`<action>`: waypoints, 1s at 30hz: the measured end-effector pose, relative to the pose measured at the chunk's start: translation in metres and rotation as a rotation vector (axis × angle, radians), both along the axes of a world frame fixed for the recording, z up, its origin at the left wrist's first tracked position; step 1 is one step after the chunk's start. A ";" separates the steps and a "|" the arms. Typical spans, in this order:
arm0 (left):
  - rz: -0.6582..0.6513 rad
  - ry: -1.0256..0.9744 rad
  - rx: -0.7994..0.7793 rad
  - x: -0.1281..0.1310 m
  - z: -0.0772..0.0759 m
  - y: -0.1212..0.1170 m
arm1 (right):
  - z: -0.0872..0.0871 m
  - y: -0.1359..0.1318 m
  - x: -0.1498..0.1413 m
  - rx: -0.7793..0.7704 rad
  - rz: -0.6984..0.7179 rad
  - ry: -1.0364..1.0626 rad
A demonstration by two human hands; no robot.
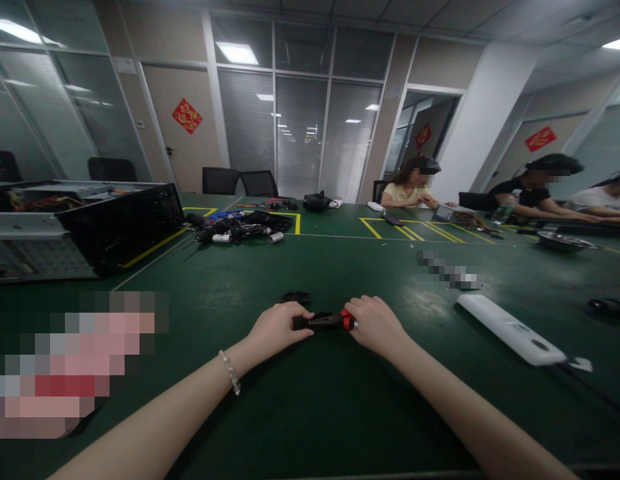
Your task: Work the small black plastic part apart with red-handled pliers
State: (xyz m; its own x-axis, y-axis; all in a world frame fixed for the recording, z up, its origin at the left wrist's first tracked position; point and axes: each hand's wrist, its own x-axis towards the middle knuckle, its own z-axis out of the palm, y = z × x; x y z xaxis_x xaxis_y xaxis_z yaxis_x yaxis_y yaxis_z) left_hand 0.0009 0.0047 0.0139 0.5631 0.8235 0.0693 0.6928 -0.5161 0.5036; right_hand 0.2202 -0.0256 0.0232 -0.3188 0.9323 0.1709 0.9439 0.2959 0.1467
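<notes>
Just above the green table, my right hand (375,325) is closed around the red-and-black handles of a pair of pliers (326,323). Their dark jaws point left, towards my other hand. My left hand (280,328), with a beaded bracelet at the wrist, pinches a small black part (301,323) between thumb and fingers. The part meets the tip of the pliers; whether the jaws bite on it I cannot tell. Right behind my left hand lies another small black piece (295,297) on the table.
An opened computer case (125,230) stands at the left. Beyond my hands is a heap of tools and cables (240,227). A white power strip (513,330) with a black cord lies at right. Several people sit along the far right side. A blurred-out object covers the lower left.
</notes>
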 end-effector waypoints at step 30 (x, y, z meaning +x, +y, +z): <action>-0.002 -0.011 0.043 0.000 -0.001 0.001 | 0.004 -0.003 -0.002 -0.011 0.000 -0.013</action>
State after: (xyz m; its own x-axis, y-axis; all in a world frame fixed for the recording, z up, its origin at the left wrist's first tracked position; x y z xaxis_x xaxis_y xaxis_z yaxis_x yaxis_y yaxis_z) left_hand 0.0009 0.0053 0.0128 0.5634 0.8187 0.1110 0.6864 -0.5386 0.4887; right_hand 0.2180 -0.0282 0.0270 -0.3211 0.9341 0.1559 0.9418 0.2977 0.1559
